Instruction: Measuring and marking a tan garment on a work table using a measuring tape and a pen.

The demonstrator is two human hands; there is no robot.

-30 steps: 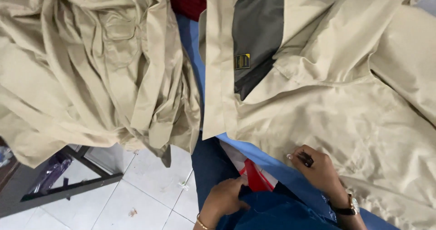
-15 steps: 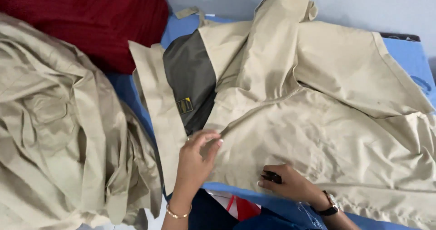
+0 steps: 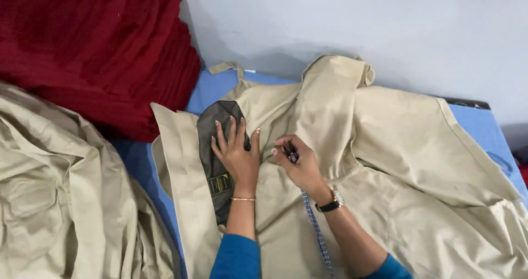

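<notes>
Beige jacket (image 3: 385, 163) lies spread over the blue surface (image 3: 478, 125), collar toward its far edge. Left hand (image 3: 237, 152) presses flat, fingers spread, on the dark lining (image 3: 212, 147). Right hand (image 3: 300, 163) pinches a small dark tool (image 3: 290, 151); a tape (image 3: 318, 229) trails beneath its wrist.

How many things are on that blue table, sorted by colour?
Beige: 2, the jacket spread under both hands, and the heap of garments at the left.
Dark red: 1, the stack of cloth.
Blue and white: 1, the measuring tape by the right hand.
Dark: 1, a small tool pinched in that hand.
The left hand lies flat.
Total: 5
</notes>
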